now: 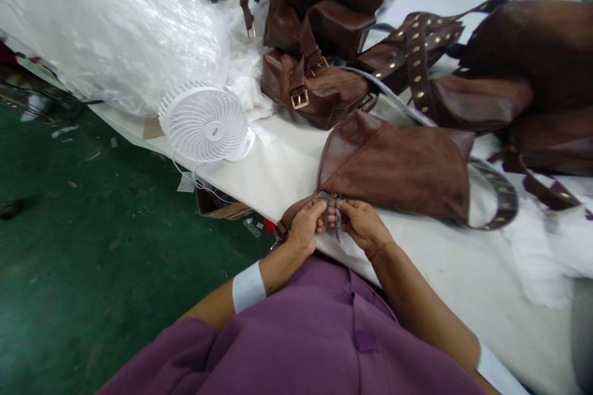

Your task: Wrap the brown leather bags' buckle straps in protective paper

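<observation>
Pinching: right hand (pixel 365 223) closed on a thin translucent strip (pixel 338 226); left hand (pixel 306 226) curled just beside, its hold too hidden to judge.
Brown bag (pixel 403 166): flat on the bench (pixel 454 259), just beyond both hands and extending rightward; long axis roughly left to right; right hand nearer the middle.
Brown strap (pixel 294 215): at the bag's left end, close beside the left hand, the nearest likely hindrance.
Behind: buckled bag (pixel 343 95) and studded strap (pixel 417 65).
Far left: white fan (pixel 206 126), well apart.
</observation>
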Motion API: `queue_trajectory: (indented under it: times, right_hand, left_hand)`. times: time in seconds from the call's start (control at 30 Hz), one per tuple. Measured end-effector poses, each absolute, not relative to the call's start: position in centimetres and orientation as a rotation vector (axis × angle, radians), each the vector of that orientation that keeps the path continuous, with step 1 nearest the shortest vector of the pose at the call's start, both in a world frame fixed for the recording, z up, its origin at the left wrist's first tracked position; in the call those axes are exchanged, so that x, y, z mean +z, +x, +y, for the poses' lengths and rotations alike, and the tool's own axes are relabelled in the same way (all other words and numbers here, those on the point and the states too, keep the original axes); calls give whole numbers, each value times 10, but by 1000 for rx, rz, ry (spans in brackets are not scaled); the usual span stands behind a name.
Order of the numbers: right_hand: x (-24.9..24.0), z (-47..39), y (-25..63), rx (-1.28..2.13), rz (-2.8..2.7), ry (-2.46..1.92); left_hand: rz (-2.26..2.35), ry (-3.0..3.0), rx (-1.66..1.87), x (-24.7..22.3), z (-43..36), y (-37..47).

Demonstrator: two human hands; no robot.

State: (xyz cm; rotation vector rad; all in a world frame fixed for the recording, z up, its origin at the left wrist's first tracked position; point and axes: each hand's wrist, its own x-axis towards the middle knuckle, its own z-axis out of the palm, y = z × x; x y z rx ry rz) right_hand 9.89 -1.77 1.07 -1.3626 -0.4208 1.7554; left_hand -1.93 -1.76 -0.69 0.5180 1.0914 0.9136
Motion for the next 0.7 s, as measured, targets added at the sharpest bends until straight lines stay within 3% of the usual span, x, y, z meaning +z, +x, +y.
queue_trajectory:
  times: [0.7]
  right_hand:
    - [3, -15, 106, 1821, -363, -1209]
  left_hand:
    - [1044, 452, 960, 2, -18, -21]
